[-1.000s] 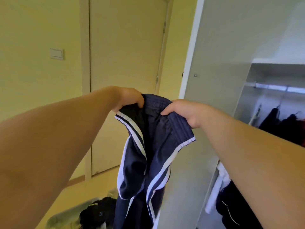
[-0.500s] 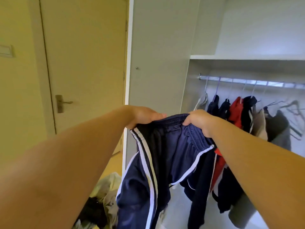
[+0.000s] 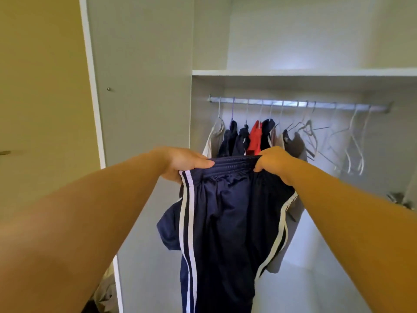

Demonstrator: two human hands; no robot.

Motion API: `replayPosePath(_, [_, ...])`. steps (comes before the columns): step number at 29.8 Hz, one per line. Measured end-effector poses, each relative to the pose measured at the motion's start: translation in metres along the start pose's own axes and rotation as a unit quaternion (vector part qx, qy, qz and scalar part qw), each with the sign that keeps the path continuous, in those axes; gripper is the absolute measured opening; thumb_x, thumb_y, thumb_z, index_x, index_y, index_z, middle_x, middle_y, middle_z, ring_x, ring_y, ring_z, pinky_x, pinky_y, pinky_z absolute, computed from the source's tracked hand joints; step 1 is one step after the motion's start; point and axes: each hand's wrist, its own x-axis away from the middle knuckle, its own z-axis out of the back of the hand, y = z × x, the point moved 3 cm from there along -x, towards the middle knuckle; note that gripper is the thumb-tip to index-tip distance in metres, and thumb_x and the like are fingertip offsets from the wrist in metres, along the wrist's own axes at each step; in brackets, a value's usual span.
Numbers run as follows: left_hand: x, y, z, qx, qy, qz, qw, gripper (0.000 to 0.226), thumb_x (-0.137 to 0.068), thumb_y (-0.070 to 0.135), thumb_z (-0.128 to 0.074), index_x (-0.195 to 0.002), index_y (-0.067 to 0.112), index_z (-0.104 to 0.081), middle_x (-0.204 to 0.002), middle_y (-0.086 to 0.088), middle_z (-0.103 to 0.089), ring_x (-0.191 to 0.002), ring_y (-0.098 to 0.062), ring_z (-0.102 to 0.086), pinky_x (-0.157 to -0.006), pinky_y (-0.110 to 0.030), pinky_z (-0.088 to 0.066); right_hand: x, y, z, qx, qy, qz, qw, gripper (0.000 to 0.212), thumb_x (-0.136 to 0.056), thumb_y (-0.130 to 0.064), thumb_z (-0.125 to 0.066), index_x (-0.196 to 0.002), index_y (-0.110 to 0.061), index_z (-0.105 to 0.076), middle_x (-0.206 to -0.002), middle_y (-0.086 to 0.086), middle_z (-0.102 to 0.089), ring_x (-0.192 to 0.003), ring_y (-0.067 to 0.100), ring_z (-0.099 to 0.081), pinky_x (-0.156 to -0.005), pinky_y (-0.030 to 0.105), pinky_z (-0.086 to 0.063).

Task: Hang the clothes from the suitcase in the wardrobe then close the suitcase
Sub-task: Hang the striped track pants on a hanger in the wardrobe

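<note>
Leftmost, a yellow wall meets the open wardrobe door, a pale grey panel bearing a small metal stud. Low by the door's bottom edge lies a heap of pale fabric; what it rests in cannot be told.

At centre, the left hand is clenched on one end of the elastic waistband of a pair of navy trousers with white side stripes. The trousers are held up in front of the wardrobe opening, and their legs hang straight down below the frame's lower edge. The right hand grasps the other end of the waistband, which runs roughly level between the two hands.

Behind the hands, a shelf spans the wardrobe above a metal rail. On the rail's left part hang, close together, a beige garment, navy garments, a red garment and a grey garment. Farther right, several bare wire hangers hang from the same rail.
</note>
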Motion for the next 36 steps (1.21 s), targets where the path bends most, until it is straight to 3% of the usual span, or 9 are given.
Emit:
replayPosePath(7, [-0.013, 0.008, -0.016, 0.111, -0.025, -0.002, 0.994, 0.035, -0.096, 0.039, -0.042, -0.106, 0.011, -0.063, -0.095, -0.003, -0.071, -0.079, -0.013, -0.069, -0.071, -0.025, -0.058, -0.004, 0.011, 0.024, 0.013, 0.006, 0.019, 1.0, 0.017, -0.084, 0.0, -0.06, -0.099, 0.007, -0.063, -0.108, 0.025, -0.058, -0.105, 0.038, -0.056, -0.099, 0.049, -0.043])
replayPosePath(11, [-0.012, 0.021, -0.024, 0.035, -0.056, -0.017, 0.998, 0.026, -0.094, -0.005, -0.045, -0.105, 0.009, -0.064, -0.095, -0.006, -0.072, -0.08, -0.016, -0.07, -0.072, -0.026, -0.058, -0.008, 0.028, 0.031, 0.004, 0.008, 0.017, 1.0, 0.008, -0.079, 0.004, -0.061, -0.081, -0.002, -0.057, -0.086, 0.015, -0.049, -0.081, 0.025, -0.047, -0.075, 0.036, -0.042])
replayPosePath(15, [-0.026, 0.027, -0.03, -0.177, 0.095, 0.056, 0.978, 0.039, -0.089, -0.013, -0.038, -0.119, 0.002, -0.058, -0.118, -0.019, -0.06, -0.103, -0.03, -0.062, -0.089, -0.036, -0.053, -0.011, 0.045, 0.033, -0.014, 0.004, 0.009, 1.0, 0.015, -0.077, 0.007, -0.059, -0.073, -0.005, -0.051, -0.073, 0.01, -0.044, -0.077, 0.024, -0.043, -0.07, 0.032, -0.035])
replayPosePath(17, [-0.034, 0.034, -0.034, -0.238, 0.185, 0.057, 0.952, 0.027, -0.092, -0.005, -0.033, -0.103, -0.006, -0.058, -0.099, -0.024, -0.063, -0.087, -0.034, -0.065, -0.083, -0.041, -0.056, -0.013, 0.052, 0.037, -0.016, 0.015, 0.009, 1.0, 0.005, -0.078, 0.006, -0.059, -0.075, 0.002, -0.058, -0.076, 0.013, -0.049, -0.079, 0.025, -0.045, -0.072, 0.033, -0.039])
replayPosePath(20, [-0.049, 0.044, -0.046, -0.045, 0.245, 0.058, 0.967, 0.026, -0.097, 0.005, -0.033, -0.082, 0.0, -0.053, -0.072, -0.019, -0.054, -0.061, -0.029, -0.055, -0.069, -0.04, -0.055, -0.018, 0.069, 0.048, -0.031, 0.031, -0.007, 0.999, 0.015, -0.079, 0.005, -0.059, -0.092, 0.007, -0.065, -0.087, 0.015, -0.057, -0.084, 0.028, -0.051, -0.08, 0.037, -0.046])
replayPosePath(26, [-0.077, 0.086, -0.091, 0.234, 0.177, 0.03, 0.955, 0.02, -0.088, 0.003, -0.031, -0.076, 0.003, -0.047, -0.07, -0.011, -0.049, -0.065, -0.023, -0.053, -0.092, -0.05, -0.041, -0.013, 0.114, 0.072, -0.061, -0.002, -0.071, 0.996, 0.029, -0.079, 0.006, -0.058, -0.107, 0.003, -0.065, -0.1, 0.017, -0.061, -0.091, 0.032, -0.055, -0.081, 0.034, -0.047])
replayPosePath(28, [-0.081, 0.093, -0.097, 0.265, 0.199, 0.021, 0.943, 0.022, -0.089, 0.001, -0.031, -0.071, 0.005, -0.044, -0.069, -0.008, -0.045, -0.062, -0.021, -0.048, -0.093, -0.046, -0.042, -0.014, 0.122, 0.071, -0.072, -0.018, -0.07, 0.995, 0.023, -0.079, 0.005, -0.058, -0.099, 0.0, -0.067, -0.092, 0.014, -0.062, -0.09, 0.032, -0.057, -0.083, 0.035, -0.049])
replayPosePath(32, [-0.108, 0.116, -0.109, 0.299, 0.163, -0.037, 0.939, 0.03, -0.095, 0.002, -0.031, -0.066, 0.009, -0.036, -0.067, -0.008, -0.037, -0.056, -0.019, -0.037, -0.053, -0.029, -0.034, -0.033, 0.136, 0.077, -0.074, 0.058, -0.043, 0.995, 0.011, -0.084, -0.004, -0.057, -0.08, -0.01, -0.065, -0.084, 0.009, -0.061, -0.09, 0.029, -0.058, -0.084, 0.035, -0.051])
replayPosePath(36, [-0.134, 0.124, -0.112, 0.264, 0.117, -0.018, 0.957, 0.012, -0.084, 0.002, -0.038, -0.084, 0.001, -0.05, -0.089, -0.015, -0.054, -0.073, -0.029, -0.051, -0.065, -0.032, -0.044, -0.061, 0.151, 0.085, -0.085, 0.102, -0.065, 0.989, 0.011, -0.09, -0.007, -0.051, -0.091, -0.007, -0.063, -0.092, 0.017, -0.062, -0.086, 0.03, -0.061, -0.078, 0.036, -0.054])
